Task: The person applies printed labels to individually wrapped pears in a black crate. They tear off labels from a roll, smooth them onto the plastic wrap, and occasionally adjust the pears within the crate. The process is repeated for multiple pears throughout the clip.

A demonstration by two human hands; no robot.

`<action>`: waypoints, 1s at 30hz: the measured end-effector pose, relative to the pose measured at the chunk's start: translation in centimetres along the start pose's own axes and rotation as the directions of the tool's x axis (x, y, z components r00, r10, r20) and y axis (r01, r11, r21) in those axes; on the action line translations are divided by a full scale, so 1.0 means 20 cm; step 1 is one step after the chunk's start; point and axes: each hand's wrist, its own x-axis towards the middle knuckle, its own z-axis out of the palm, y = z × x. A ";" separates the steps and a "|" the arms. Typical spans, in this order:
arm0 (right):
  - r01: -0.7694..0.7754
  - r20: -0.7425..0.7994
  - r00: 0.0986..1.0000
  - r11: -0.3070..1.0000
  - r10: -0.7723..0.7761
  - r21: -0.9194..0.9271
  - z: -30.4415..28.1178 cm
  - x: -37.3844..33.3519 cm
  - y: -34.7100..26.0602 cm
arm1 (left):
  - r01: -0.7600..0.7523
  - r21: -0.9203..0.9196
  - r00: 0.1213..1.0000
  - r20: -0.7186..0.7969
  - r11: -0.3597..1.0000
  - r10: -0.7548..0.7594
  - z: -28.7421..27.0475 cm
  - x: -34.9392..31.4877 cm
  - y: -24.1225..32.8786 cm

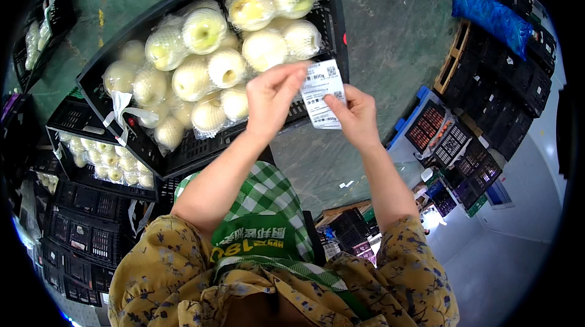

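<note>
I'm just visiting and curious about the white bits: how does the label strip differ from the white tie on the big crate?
The label strip is flat and printed; the white tie is knotted and looks plain.
The label strip is held by the left hand and right hand; the white tie hangs on the black crate.
Both are mostly white.

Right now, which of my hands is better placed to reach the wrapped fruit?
Probably your left hand: it is nearer the wrapped fruit in the black crate; your right hand is farther off, its thumb on the label sheet.
</note>
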 end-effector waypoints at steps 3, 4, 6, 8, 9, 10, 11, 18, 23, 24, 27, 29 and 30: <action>-0.094 -0.091 0.991 0.995 0.096 0.021 -0.02 0.05 -0.01 | -0.040 0.433 0.986 -0.130 0.900 0.106 -0.11 0.22 -0.15; -0.115 -0.096 0.988 0.992 0.120 0.053 -0.03 0.08 -0.01 | -0.101 0.604 0.974 -0.100 0.790 0.201 -0.15 0.29 -0.23; -0.144 -0.064 0.987 0.989 0.146 0.040 -0.04 0.15 0.01 | -0.184 0.861 0.933 0.002 0.474 0.359 -0.25 0.37 -0.38; -0.230 0.039 0.973 0.947 0.227 0.227 -0.04 0.19 0.06 | -0.133 0.855 0.970 0.009 0.500 0.243 -0.24 0.37 -0.40; -0.276 0.099 0.961 0.909 0.257 0.313 -0.04 0.22 0.07 | -0.105 0.853 0.983 0.011 0.511 0.184 -0.23 0.38 -0.41; -0.317 0.172 0.946 0.888 0.274 0.333 -0.04 0.24 0.06 | -0.069 0.846 0.995 0.019 0.528 0.100 -0.22 0.38 -0.38; -0.347 0.234 0.933 0.856 0.274 0.382 -0.04 0.28 0.07 | -0.092 0.847 0.993 0.038 0.523 0.113 -0.24 0.39 -0.43; -0.398 0.415 0.877 0.853 0.244 0.339 0.03 0.54 0.17 | -0.115 0.830 0.987 0.158 0.546 -0.032 -0.32 0.53 -0.44; -0.415 0.280 0.897 0.870 0.342 0.265 0.13 0.71 0.15 | -0.129 0.844 0.988 0.157 0.521 -0.010 -0.34 0.59 -0.44; -0.439 0.268 0.889 0.860 0.372 0.262 0.16 0.75 0.16 | -0.138 0.843 0.987 0.159 0.519 0.005 -0.34 0.60 -0.45; -0.484 0.256 0.864 0.853 0.433 0.193 0.20 0.87 0.19 | -0.116 0.837 0.984 0.169 0.535 -0.051 -0.35 0.62 -0.45; -0.488 0.275 0.856 0.861 0.438 0.146 0.23 0.91 0.19 | -0.102 0.830 0.987 0.152 0.549 -0.046 -0.34 0.62 -0.45; -0.490 0.252 0.858 0.860 0.447 0.141 0.24 0.92 0.18 | -0.095 0.826 0.989 0.143 0.556 -0.044 -0.33 0.62 -0.45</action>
